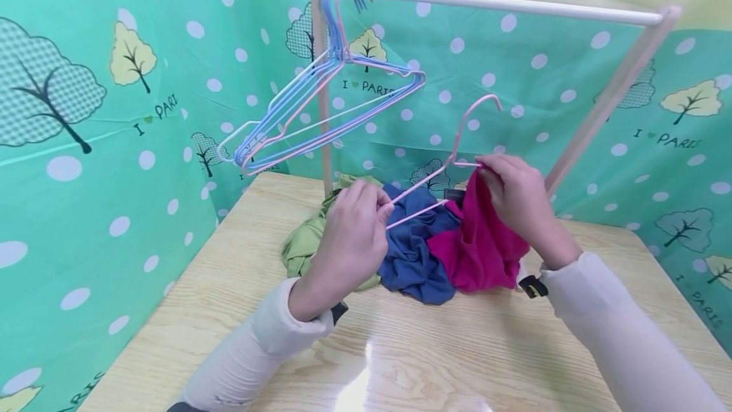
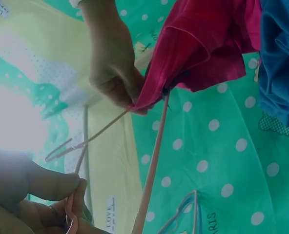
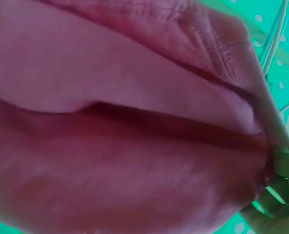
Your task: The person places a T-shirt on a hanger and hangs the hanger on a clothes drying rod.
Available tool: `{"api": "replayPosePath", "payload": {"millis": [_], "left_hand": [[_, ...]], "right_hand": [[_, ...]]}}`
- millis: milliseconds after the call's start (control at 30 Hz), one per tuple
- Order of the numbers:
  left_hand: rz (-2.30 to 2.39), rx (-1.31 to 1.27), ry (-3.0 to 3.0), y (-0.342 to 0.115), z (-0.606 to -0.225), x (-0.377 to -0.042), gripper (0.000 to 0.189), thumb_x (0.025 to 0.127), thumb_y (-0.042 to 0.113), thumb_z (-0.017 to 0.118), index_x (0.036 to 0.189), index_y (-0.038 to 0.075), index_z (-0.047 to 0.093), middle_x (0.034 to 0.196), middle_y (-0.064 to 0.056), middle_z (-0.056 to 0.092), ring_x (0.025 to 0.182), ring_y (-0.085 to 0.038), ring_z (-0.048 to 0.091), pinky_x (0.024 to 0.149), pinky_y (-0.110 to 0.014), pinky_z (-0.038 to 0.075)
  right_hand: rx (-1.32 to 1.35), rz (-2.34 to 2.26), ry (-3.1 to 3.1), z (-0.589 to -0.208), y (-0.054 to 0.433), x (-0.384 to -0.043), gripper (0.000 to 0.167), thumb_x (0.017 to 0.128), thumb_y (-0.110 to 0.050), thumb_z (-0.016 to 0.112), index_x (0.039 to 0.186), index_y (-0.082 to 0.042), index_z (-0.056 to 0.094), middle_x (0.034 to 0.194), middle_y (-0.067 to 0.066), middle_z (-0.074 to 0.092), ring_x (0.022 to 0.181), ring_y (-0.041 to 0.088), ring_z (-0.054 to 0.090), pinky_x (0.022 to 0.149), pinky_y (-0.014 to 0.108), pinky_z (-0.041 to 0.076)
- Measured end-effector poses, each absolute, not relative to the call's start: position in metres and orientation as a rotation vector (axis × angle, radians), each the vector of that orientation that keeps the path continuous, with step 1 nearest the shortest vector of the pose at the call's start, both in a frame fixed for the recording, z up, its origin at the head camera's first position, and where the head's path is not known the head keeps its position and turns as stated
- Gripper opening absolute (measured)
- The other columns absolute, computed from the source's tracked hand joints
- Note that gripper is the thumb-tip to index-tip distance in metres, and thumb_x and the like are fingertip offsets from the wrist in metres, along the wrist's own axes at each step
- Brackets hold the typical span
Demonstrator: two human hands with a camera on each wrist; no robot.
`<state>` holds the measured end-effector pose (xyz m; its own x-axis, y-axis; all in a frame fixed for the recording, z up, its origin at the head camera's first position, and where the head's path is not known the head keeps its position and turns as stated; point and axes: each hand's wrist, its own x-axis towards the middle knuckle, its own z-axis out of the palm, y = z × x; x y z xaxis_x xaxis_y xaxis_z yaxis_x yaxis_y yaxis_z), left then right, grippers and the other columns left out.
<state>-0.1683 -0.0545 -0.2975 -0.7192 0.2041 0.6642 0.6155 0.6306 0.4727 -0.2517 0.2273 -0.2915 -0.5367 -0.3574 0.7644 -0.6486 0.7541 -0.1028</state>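
Note:
A pink clothes hanger [image 1: 423, 181] is held in the air over the table, its hook up and to the right. My left hand [image 1: 356, 229] pinches its left shoulder between thumb and fingers, as the left wrist view also shows. At the other end, my right hand [image 1: 517, 199] grips the edge of a magenta garment [image 1: 486, 240], and the hanger's right end goes into the cloth there. The garment hangs down from that hand, its lower part near the table. Its open fold fills most of the right wrist view [image 3: 125, 161].
A blue garment [image 1: 414, 259] and a green garment [image 1: 305, 243] lie crumpled on the wooden table [image 1: 229, 310]. Behind them stands a rack with a white rail [image 1: 503, 2]. Several blue, pink and white hangers [image 1: 337, 75] hang at its left end. Patterned cloth surrounds the table.

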Motion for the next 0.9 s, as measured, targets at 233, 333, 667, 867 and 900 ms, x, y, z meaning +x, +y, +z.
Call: {"api": "replayPosePath", "payload": {"millis": [233,333,667,867,900], "left_hand": [[-0.934,-0.645,-2.268,-0.05,-0.301,-0.17,0.007,0.098,0.003,0.064,0.092,0.005,0.06,0.09,-0.005,0.056,0.088,-0.026,0.054,0.079,-0.038,0.046],[-0.921,-0.662,-2.246,-0.047,-0.304,-0.172,0.009,0.099,0.004,0.063,0.091,0.005,0.06,0.09,-0.005,0.055,0.088,-0.026,0.054,0.078,-0.037,0.047],[-0.427,-0.795,-1.792,-0.027,-0.32,-0.179,0.006,0.094,0.004,0.06,0.094,0.004,0.066,0.091,-0.01,0.062,0.082,-0.027,0.051,0.071,-0.037,0.042],[-0.272,-1.086,-2.036,0.001,-0.338,-0.18,0.014,0.097,0.013,0.061,0.105,0.008,0.072,0.098,-0.003,0.065,0.088,-0.019,0.057,0.077,-0.028,0.049],[-0.252,-1.112,-2.117,0.007,-0.34,-0.182,0.017,0.099,0.017,0.063,0.11,0.008,0.072,0.103,-0.003,0.066,0.093,-0.019,0.058,0.081,-0.027,0.05]], "right_hand": [[0.809,0.476,-2.052,-0.29,0.222,-0.252,0.022,0.086,0.005,0.078,0.108,0.001,0.078,0.098,0.016,0.077,0.087,0.033,0.071,0.078,0.047,0.058],[0.866,0.456,-1.998,-0.287,0.218,-0.249,0.024,0.085,0.004,0.08,0.109,-0.001,0.079,0.099,0.014,0.077,0.088,0.03,0.073,0.084,0.038,0.059],[0.851,0.516,-1.928,-0.286,0.216,-0.254,0.022,0.088,0.006,0.075,0.109,0.001,0.078,0.102,0.017,0.077,0.092,0.032,0.073,0.098,0.013,0.046],[0.763,0.51,-1.946,-0.284,0.22,-0.259,0.02,0.09,0.003,0.075,0.11,0.003,0.077,0.103,0.018,0.076,0.095,0.034,0.073,0.09,0.039,0.057],[0.749,0.507,-1.942,-0.283,0.221,-0.259,0.019,0.091,0.002,0.075,0.109,0.004,0.077,0.103,0.019,0.076,0.095,0.034,0.074,0.088,0.042,0.057]]}}
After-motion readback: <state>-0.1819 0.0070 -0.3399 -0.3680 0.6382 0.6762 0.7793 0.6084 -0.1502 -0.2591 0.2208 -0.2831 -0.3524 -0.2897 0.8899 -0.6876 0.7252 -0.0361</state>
